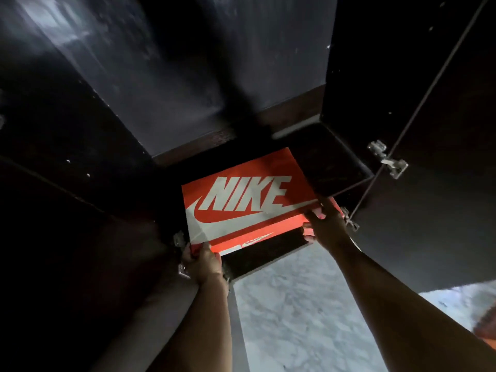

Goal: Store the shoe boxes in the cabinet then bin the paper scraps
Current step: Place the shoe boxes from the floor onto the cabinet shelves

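An orange shoe box (247, 202) with a large white logo on its lid lies flat on the bottom shelf (268, 253) of a dark cabinet, its near end sticking out over the shelf's front edge. My left hand (202, 260) grips the box's near left corner. My right hand (326, 224) grips its near right corner. Both arms reach forward and down from the bottom of the view. No paper scraps are visible.
The cabinet's right door (429, 130) stands open, with metal hinges (389, 159) on its inner edge. The left door (53, 183) also hangs open in shadow. Pale marbled floor (295, 318) lies below the shelf. Something orange (485, 326) shows at the right edge.
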The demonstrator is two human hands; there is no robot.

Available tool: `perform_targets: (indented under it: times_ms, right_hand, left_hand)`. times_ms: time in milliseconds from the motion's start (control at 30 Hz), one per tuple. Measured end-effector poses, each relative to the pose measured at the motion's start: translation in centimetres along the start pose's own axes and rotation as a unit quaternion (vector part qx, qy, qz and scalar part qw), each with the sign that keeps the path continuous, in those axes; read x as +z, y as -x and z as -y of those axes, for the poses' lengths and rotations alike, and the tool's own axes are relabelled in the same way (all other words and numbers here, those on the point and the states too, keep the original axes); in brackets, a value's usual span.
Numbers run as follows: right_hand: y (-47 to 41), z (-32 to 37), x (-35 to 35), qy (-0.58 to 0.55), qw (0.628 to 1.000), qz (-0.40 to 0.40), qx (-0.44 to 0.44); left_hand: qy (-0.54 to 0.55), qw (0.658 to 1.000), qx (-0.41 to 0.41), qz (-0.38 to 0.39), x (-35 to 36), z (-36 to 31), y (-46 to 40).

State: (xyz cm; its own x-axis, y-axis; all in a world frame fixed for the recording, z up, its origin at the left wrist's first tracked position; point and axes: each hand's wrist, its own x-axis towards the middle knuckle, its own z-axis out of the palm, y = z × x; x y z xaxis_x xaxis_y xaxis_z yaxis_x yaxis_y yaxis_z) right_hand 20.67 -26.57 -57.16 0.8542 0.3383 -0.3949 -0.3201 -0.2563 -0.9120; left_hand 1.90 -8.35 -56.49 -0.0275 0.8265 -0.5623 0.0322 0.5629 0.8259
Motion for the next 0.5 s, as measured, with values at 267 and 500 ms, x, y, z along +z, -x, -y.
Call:
perform_targets:
  times_ms: [267,500]
  right_hand:
    - [-5.5,1.7,3.5,-0.002,1.0,0.003,-0.016]
    - [-8.0,4.2,7.5,0.025,0.999,0.038,-0.004]
  left_hand:
    - [0.107,0.99,-0.093,-0.016,5.6,-2.3,-1.1]
    - [0.161,0.981,-0.112,0.009,7.7,-4.6,-3.7]
